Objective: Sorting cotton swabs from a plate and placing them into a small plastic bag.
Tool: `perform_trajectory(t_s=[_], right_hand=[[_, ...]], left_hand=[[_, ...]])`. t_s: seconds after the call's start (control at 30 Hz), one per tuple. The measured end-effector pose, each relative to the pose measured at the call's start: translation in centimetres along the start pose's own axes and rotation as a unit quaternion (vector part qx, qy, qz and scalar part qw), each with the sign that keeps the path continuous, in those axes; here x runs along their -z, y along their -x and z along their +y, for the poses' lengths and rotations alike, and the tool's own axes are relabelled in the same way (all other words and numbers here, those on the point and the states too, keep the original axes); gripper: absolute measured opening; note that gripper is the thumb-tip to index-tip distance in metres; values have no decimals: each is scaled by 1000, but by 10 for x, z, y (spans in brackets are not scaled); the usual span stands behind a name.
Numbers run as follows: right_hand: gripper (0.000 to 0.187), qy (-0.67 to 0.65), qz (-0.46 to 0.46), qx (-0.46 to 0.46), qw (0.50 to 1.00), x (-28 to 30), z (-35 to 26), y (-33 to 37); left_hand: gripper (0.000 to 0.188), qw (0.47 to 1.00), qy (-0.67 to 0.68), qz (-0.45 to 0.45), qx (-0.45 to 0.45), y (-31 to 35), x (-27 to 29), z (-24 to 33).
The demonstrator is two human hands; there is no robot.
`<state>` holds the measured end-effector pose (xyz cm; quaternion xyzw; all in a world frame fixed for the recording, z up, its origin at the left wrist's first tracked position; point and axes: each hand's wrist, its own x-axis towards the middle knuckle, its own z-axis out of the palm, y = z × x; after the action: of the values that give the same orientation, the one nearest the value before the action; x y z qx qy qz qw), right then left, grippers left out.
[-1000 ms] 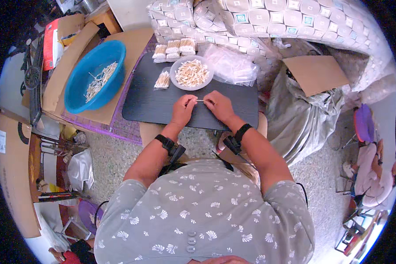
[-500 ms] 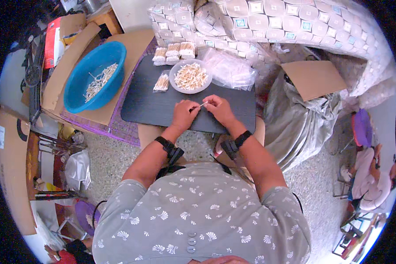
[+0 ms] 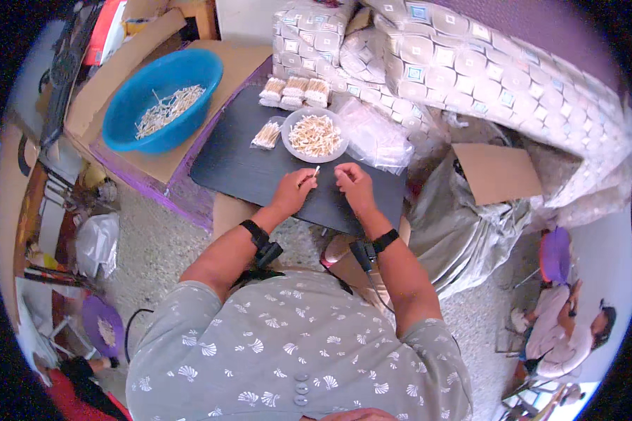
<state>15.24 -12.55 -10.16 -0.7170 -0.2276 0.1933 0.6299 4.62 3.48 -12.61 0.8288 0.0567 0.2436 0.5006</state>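
Risk at this station centres on the small pale stick [image 3: 316, 170] pinched at the fingertips of the left hand [image 3: 294, 188]. The stick is thin and held only at one end; in my judgement a slack pinch would let it drop onto the black board [image 3: 239, 165], where it could roll toward the near edge and off to the gravel floor [image 3: 154, 245]. The white plate [image 3: 314, 135] heaped with similar sticks lies just beyond the hands; a careless forward reach could tip or scatter that heap. The small clear packet of sticks [image 3: 266, 133] beside the plate and the loose clear bags [image 3: 372, 133] to its right are light and could be swept aside by a wrist.

Pose: both forearms come up from the lower edge and converge over the near half of the board. The left hand is curled, thumb and forefinger closed on the stick, which points up and to the right. The right hand [image 3: 352, 184] is loosely curled, fingertips drawn together near the left; whether it holds anything cannot be told. The hands sit close but apart. Each wrist carries a dark band.

Elsewhere: a blue basin [image 3: 163, 98] with more sticks rests on flattened cardboard [image 3: 168, 158], well apart to the left.
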Motion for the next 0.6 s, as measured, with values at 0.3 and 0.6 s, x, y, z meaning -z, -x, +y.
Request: perform_trajectory(t_s=[0.3, 0.6], right_hand=[[22, 325, 35, 211, 921, 18, -33, -59], [20, 509, -14, 175, 843, -2, -48, -100]], left_hand=[[13, 982, 164, 59, 77, 0, -4, -13], [13, 983, 133, 88, 88, -3, 0, -13]])
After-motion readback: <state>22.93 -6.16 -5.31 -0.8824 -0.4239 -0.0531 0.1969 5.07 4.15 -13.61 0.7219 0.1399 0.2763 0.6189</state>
